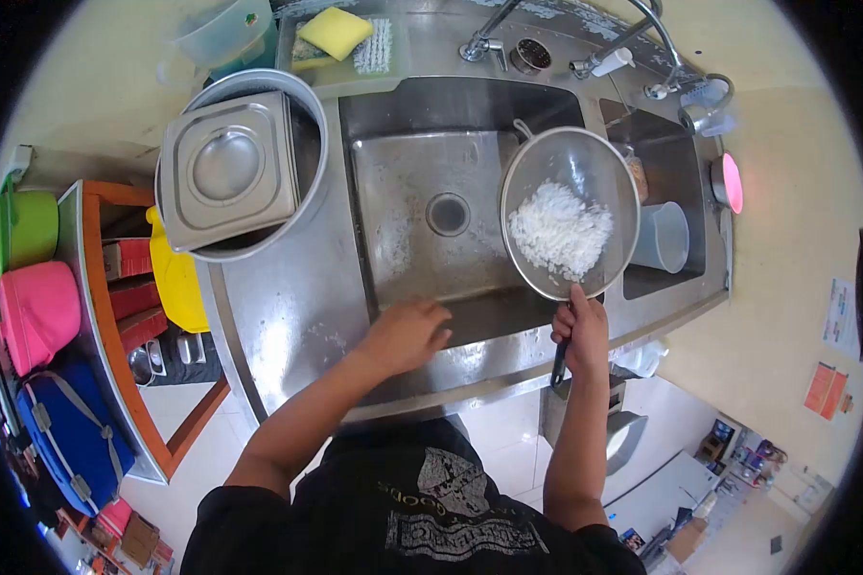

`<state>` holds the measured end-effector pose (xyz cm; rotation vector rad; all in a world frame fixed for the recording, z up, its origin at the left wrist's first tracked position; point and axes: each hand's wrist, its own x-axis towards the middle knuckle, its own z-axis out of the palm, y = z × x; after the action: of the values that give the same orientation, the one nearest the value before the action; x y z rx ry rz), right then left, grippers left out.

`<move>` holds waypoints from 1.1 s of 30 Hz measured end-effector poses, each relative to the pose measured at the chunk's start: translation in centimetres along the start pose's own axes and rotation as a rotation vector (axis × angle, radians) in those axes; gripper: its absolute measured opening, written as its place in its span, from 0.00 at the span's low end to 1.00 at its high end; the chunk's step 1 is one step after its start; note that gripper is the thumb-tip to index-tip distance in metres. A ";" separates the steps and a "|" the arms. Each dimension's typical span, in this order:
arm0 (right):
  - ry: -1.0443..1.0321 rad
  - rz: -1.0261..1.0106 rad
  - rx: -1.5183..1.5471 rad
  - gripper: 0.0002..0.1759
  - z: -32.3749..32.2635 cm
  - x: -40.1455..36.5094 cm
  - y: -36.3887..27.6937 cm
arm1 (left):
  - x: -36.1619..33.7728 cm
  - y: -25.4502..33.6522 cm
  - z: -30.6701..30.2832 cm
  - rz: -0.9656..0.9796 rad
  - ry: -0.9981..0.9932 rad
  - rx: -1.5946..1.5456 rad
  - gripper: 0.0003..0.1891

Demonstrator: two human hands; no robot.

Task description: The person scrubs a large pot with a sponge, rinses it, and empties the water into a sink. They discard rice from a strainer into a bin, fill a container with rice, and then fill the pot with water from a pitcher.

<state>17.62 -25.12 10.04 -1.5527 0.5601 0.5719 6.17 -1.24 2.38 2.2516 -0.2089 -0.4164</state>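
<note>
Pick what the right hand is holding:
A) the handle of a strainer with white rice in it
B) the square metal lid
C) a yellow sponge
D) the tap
A: the right hand is closed around the dark handle of the strainer, which holds white rice above the sink.
</note>
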 end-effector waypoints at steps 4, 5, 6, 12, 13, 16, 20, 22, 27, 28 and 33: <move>-0.206 0.053 0.096 0.16 -0.1 -1.2 1.8 | -6.3 -0.1 -2.0 0.003 0.344 -0.098 0.10; -0.223 0.061 0.072 0.17 -0.2 -0.9 2.3 | -7.9 -0.1 -2.6 -0.033 0.420 -0.087 0.10; -0.252 0.057 0.075 0.17 -0.5 0.0 3.1 | -9.7 0.0 -2.9 -0.023 0.431 -0.066 0.10; -0.343 -0.170 0.210 0.17 -0.3 -2.5 -0.5 | -22.1 0.6 -3.8 -0.346 0.855 0.129 0.10; -0.360 -0.239 0.206 0.17 -0.3 -3.9 -1.6 | -24.4 0.9 -4.2 -0.389 0.888 0.157 0.10; -0.518 -0.285 0.333 0.14 0.3 -6.5 -3.2 | -30.1 0.3 -4.9 -0.519 0.979 0.154 0.09; -0.458 -0.111 0.464 0.14 2.9 -5.1 2.7 | -35.5 -4.1 -6.6 -0.618 1.011 0.141 0.10; -0.408 -0.095 0.371 0.14 3.3 -2.7 7.0 | -36.7 -8.2 -7.5 -0.615 1.024 0.004 0.10; -0.211 -0.144 0.364 0.14 6.2 -4.3 9.9 | -37.4 -19.4 -7.5 -0.831 0.981 -0.885 0.13; -0.194 -0.221 0.351 0.15 7.0 -5.4 9.9 | -38.1 -23.0 -6.8 -0.853 0.922 -0.922 0.12; -0.168 -0.290 0.391 0.16 10.5 -7.7 11.6 | -37.3 -40.6 -1.9 -1.223 1.136 -1.150 0.10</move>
<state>3.95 -15.21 5.87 -1.1733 0.2893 0.3415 -27.33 37.15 -18.78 0.9196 1.5937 0.2052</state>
